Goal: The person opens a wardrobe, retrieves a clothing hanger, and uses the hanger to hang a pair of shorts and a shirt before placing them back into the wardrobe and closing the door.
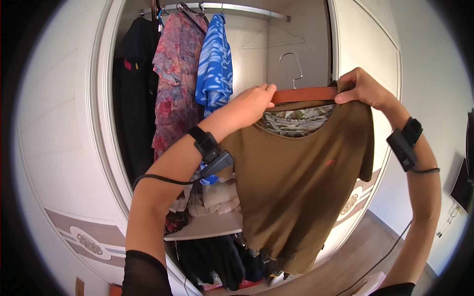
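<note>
An olive-brown T-shirt (296, 172) hangs on an orange-brown hanger (306, 94) held up before the open wardrobe. The hanger's metal hook (291, 61) points upward, apart from the rail. My left hand (254, 103) is closed around the hanger and collar at the left shoulder, its fingertips partly hidden. At the other shoulder my right hand (358, 90) pinches the shirt and hanger end between thumb and fingers. Through the neckline shows a camouflage-patterned inside (298, 121).
On the wardrobe's metal rail (232, 8) hang a black garment (136, 98), a floral garment (180, 74) and a blue patterned shirt (215, 64). Folded clothes lie on a shelf (207, 228) below. A white sliding door (59, 123) stands at left. A cable (377, 264) runs beside my right arm.
</note>
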{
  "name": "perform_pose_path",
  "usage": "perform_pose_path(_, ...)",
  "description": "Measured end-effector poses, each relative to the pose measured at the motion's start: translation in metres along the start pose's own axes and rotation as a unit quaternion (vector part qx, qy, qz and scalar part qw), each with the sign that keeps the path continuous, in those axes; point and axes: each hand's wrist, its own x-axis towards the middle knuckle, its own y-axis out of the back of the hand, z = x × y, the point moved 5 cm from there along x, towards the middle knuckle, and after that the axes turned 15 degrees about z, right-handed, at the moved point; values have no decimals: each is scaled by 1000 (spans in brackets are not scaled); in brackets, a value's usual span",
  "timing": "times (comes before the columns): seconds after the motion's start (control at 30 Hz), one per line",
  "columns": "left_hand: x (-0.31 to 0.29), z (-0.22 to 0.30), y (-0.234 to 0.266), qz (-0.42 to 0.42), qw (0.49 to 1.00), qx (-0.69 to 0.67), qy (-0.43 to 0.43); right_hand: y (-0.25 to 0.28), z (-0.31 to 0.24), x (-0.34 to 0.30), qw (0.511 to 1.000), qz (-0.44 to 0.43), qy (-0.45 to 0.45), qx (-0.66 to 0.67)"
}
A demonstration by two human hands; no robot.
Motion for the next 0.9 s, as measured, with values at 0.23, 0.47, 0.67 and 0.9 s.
perform_pose_path(0.23,41,-2,-13,94,994,-57,15,55,-16,59,993,-26,45,-103)
perform_pose_path(0.47,116,-95,0,72,995,43,44,47,-10,131,1000,2,-8,-3)
perform_pose_path(0.67,139,-139,-44,88,988,75,104,25,-4,177,996,88,-21,-27)
perform_pose_path(0.9,173,-191,-52,94,958,227,145,0,-12,239,943,244,112,-197)
